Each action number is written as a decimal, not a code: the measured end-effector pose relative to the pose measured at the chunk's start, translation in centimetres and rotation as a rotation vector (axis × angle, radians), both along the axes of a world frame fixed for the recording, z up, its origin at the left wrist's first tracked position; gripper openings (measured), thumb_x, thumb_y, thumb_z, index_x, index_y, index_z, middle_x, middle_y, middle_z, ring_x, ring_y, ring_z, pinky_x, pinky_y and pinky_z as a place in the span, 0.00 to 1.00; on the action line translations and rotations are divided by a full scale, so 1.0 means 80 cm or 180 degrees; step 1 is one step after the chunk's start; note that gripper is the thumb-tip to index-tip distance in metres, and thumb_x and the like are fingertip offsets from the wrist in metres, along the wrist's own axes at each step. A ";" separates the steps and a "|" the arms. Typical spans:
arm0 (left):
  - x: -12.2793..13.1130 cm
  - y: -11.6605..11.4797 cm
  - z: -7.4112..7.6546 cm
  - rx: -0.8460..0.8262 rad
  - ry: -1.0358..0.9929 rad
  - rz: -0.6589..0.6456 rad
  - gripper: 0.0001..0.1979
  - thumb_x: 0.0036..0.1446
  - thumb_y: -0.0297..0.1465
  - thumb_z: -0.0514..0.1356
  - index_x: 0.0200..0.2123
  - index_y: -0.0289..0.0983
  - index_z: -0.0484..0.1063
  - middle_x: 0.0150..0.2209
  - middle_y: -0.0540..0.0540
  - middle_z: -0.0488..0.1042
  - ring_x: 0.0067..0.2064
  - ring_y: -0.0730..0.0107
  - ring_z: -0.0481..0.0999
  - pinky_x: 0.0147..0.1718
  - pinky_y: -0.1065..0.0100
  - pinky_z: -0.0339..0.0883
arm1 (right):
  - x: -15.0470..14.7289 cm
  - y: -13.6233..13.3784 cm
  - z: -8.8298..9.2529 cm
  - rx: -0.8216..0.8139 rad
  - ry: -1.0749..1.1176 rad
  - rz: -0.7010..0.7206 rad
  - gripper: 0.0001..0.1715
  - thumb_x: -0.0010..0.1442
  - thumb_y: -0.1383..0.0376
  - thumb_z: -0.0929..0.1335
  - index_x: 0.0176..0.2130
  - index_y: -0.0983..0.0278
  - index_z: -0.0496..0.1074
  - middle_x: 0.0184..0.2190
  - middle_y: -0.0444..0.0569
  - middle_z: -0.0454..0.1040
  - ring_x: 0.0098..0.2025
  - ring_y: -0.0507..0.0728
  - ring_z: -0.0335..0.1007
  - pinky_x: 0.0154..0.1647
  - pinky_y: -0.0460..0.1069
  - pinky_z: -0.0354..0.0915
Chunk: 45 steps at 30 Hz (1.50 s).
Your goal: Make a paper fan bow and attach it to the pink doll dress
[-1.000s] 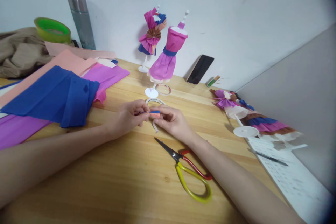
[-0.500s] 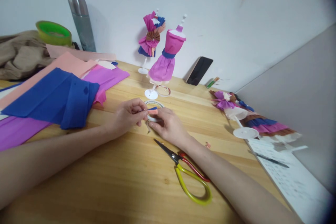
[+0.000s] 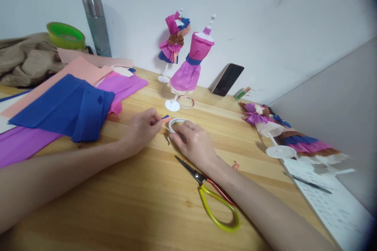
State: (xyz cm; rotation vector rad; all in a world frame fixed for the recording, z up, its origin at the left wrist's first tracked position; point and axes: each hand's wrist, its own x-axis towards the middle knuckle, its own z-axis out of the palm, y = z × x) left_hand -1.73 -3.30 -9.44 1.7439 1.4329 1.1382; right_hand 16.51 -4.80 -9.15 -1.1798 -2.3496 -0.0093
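Note:
My left hand [image 3: 141,129] pinches a small folded paper piece, blue and peach [image 3: 165,118], just above the wooden table [image 3: 147,200]. My right hand [image 3: 194,143] rests on the table with its fingers curled round a white tape roll [image 3: 174,122]. The two hands sit close together at the table's middle. Scissors with yellow and red handles [image 3: 212,194] lie just behind my right wrist, blades pointing toward the hands.
Blue [image 3: 64,108], purple and peach crepe paper sheets lie at the left. Two small mannequins in paper dresses [image 3: 191,62] stand at the back by a second tape ring [image 3: 185,101]. A phone [image 3: 228,79] leans on the wall. Another dressed mannequin [image 3: 279,133] lies at right near a printed sheet and pen.
My right hand has let go of the small paper piece and dropped onto the tape roll. My left hand keeps the piece and has lifted it slightly.

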 end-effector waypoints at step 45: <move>-0.016 0.005 0.038 -0.1079 -0.0993 -0.2313 0.06 0.45 0.28 0.65 0.22 0.33 0.71 0.21 0.51 0.72 0.20 0.81 0.67 0.19 0.79 0.63 | 0.015 0.016 0.009 0.0883 0.0228 0.0676 0.21 0.68 0.56 0.61 0.33 0.67 0.73 0.26 0.49 0.70 0.28 0.53 0.64 0.31 0.48 0.59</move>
